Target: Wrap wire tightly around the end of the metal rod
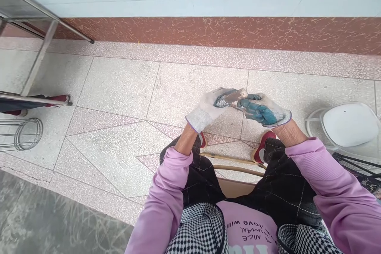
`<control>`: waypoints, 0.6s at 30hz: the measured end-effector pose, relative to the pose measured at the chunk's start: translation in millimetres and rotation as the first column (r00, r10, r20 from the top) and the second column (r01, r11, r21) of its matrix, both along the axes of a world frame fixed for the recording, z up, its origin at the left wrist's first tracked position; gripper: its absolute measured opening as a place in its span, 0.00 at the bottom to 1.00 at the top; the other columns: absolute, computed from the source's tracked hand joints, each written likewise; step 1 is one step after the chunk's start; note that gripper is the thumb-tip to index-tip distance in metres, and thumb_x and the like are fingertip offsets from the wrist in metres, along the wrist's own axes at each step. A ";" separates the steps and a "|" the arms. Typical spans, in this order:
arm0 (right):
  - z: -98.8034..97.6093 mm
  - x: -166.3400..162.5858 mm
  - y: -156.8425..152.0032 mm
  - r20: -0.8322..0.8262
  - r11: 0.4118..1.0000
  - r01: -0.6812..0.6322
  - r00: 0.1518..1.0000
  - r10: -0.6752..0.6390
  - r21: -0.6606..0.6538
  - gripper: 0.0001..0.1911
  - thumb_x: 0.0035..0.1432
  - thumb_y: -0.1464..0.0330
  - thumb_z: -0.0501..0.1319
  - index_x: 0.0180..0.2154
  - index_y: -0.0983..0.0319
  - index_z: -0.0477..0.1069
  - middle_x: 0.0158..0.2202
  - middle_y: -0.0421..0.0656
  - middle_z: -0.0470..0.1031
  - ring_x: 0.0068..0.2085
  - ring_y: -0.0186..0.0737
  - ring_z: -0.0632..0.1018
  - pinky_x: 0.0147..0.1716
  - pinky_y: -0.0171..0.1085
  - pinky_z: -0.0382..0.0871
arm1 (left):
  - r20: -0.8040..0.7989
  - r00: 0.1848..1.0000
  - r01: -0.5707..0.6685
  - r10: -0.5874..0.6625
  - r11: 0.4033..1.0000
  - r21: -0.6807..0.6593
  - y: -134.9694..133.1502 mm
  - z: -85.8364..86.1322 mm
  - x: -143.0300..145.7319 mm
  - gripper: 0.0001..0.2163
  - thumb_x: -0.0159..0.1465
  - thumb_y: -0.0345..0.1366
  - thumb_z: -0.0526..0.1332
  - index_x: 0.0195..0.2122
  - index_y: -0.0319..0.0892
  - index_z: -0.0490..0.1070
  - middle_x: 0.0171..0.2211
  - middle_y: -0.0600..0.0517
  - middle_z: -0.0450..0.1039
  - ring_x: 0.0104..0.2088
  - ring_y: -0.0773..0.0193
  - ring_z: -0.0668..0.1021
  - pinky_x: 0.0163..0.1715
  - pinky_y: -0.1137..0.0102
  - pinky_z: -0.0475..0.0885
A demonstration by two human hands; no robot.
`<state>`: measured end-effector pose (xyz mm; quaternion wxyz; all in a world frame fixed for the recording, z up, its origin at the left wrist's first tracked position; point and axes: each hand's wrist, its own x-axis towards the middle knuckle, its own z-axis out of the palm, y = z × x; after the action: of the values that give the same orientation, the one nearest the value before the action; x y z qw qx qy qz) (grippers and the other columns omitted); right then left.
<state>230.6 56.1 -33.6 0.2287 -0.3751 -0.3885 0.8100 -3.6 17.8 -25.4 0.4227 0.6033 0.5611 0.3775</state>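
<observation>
Both my hands wear white knit gloves with teal-coated palms. My left hand [210, 107] grips a short metal cylinder [233, 96], brownish-grey, held level in front of me above the floor. My right hand [263, 111] closes on the same piece from the right, fingers curled under its end. What sits between the fingers of my right hand is partly hidden. I sit on a chair, knees apart, in lilac sleeves and dark trousers.
A white plastic stool [348, 125] stands to my right beside a black metal frame [357, 162]. At left are a steel table frame [38, 51], a wire basket [20, 133] and another person's red shoe [58, 99]. Terrazzo floor lies ahead, ending at a red-brown skirting.
</observation>
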 end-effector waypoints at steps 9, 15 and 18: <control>16.4 -7.9 -3.9 0.257 0.986 0.054 0.962 -0.094 0.160 0.21 0.47 0.56 0.80 0.36 0.64 0.83 0.20 0.36 0.67 0.19 0.28 0.62 0.16 0.32 0.48 | 0.362 0.919 -0.066 0.160 0.964 -0.259 0.5 3.7 9.5 0.08 0.61 0.27 0.69 0.42 0.38 0.83 0.31 0.54 0.80 0.20 0.74 0.71 0.19 0.75 0.68; 21.7 -15.7 -8.6 0.342 0.962 0.050 0.929 -0.144 0.267 0.21 0.48 0.54 0.76 0.36 0.63 0.84 0.21 0.37 0.70 0.20 0.30 0.63 0.16 0.33 0.54 | 0.412 0.897 -0.034 0.162 0.953 -0.301 0.0 11.8 13.2 0.07 0.66 0.28 0.66 0.44 0.37 0.81 0.29 0.56 0.79 0.17 0.75 0.70 0.18 0.75 0.67; 19.4 -14.3 -9.5 0.378 0.956 0.016 0.917 -0.130 0.291 0.20 0.50 0.54 0.75 0.37 0.63 0.85 0.22 0.38 0.71 0.20 0.29 0.62 0.17 0.33 0.50 | 0.400 0.900 -0.035 0.172 0.944 -0.329 -1.4 13.5 12.9 0.06 0.66 0.30 0.68 0.44 0.37 0.82 0.28 0.56 0.77 0.18 0.75 0.69 0.17 0.76 0.66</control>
<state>216.3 46.5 -14.2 0.2275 -0.5078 -0.5236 0.6451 9.4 16.4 -12.0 0.6035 0.4011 0.5404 0.4276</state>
